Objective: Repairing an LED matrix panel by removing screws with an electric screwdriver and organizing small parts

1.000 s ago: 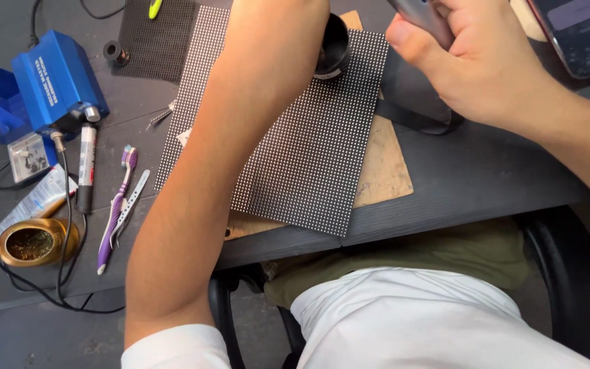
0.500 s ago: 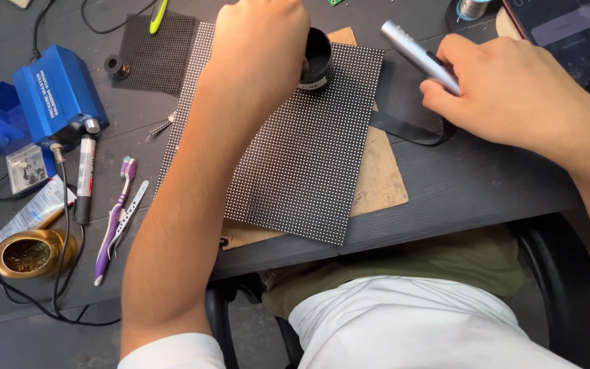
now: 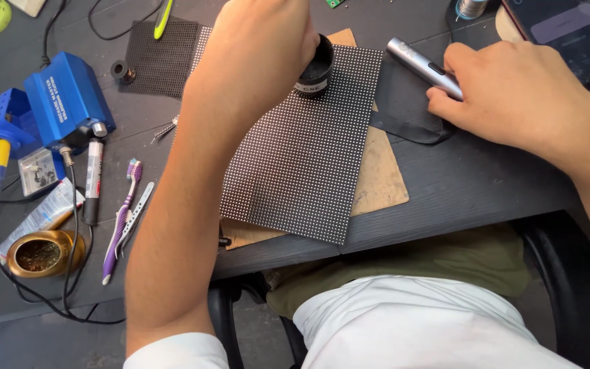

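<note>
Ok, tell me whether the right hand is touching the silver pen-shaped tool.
Touching. The head view shows the right hand closed over the near end of the silver pen-shaped tool, fingers wrapped on its barrel, no gap.

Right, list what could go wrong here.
The left hand presses a black loupe onto the dotted panel; the panel's near corner juts past the table edge, so a push might tip or slide it. The right hand rests on a silver pen tool lying close to the panel; it could knock or scratch the dots.
</note>
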